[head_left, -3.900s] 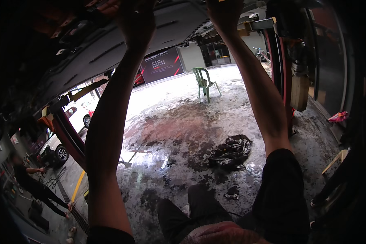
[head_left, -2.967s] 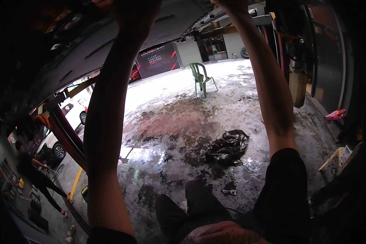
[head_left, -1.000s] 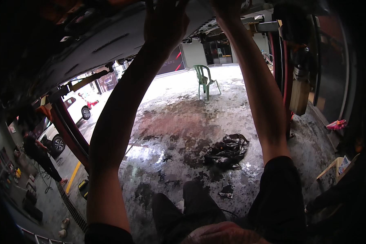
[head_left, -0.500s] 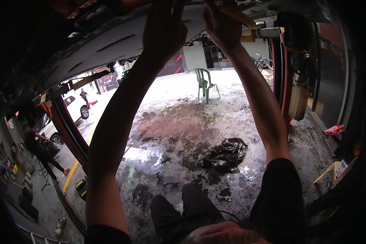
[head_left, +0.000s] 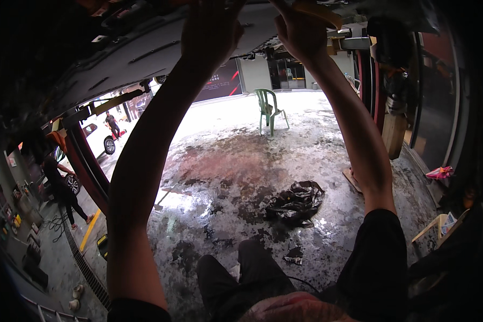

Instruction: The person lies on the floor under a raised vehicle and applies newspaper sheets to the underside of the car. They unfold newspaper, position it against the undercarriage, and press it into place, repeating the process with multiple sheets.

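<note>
Both my arms reach up to the dark underside of a raised car [head_left: 145, 51]. My left hand [head_left: 209, 35] is at the top edge, close to a grey underbody panel [head_left: 163, 38]. Its thumb side shows, but the fingers fade into shadow. My right hand [head_left: 304, 35] is a little to the right, its thumb raised beside the underbody. A curved yellow piece [head_left: 322, 15] passes by the back of this hand. The right fingers run out of the picture at the top, so whatever either hand touches is hidden.
A green plastic chair [head_left: 271, 110] stands ahead on the stained floor. Nearer lies a crumpled black plastic bag [head_left: 298, 204]. Red lift posts [head_left: 86, 166] flank me. To the left are a person in dark clothes [head_left: 61, 185], a second person [head_left: 112, 124] and a floor drain [head_left: 86, 268].
My hands have moved slightly apart, the left one leftward and the right one rightward. My right forearm has shifted outward. The person at far left has moved and stands more upright.
</note>
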A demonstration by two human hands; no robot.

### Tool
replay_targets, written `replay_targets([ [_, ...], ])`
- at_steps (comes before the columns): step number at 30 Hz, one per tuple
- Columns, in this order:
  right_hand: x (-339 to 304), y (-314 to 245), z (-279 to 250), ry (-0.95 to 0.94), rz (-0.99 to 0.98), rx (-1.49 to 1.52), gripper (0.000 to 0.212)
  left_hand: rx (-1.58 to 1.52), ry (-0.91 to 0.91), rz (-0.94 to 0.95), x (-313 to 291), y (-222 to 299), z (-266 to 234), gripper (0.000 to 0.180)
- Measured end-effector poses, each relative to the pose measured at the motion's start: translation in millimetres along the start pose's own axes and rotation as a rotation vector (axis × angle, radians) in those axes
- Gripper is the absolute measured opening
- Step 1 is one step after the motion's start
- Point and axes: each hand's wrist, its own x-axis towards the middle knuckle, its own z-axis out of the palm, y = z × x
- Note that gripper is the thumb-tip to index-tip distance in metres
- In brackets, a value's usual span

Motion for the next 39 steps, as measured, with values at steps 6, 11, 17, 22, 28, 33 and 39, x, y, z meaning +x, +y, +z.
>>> replay_targets([
  [6, -10, 21, 6, 0.170, -0.110, -0.005, 0.071, 0.025, -0.090, 0.004, -7, -5, -7, 0.075],
  [11, -10, 28, 4, 0.212, -0.140, -0.048, 0.071, -0.007, -0.033, -0.007, -14, -3, -4, 0.078],
  [17, -15, 24, 6, 0.257, -0.079, -0.020, 0.070, 0.033, -0.026, -0.096, -21, -3, -1, 0.081],
  [22, -22, 27, 1, 0.040, 0.141, 0.044, 0.068, 0.019, 0.016, -0.074, -19, -3, -4, 0.082],
  [28, -19, 24, 3, 0.103, 0.075, 0.056, 0.068, 0.108, -0.059, -0.098, -12, -3, -6, 0.082],
  [33, -37, 37, -7, 0.118, 0.002, 0.205, 0.049, 0.121, -0.018, -0.077, -11, 3, -6, 0.067],
  [39, -226, -61, -65, -0.431, 0.413, 0.506, 0.017, -0.435, -0.089, -0.197, -98, 25, -47, 0.078],
])
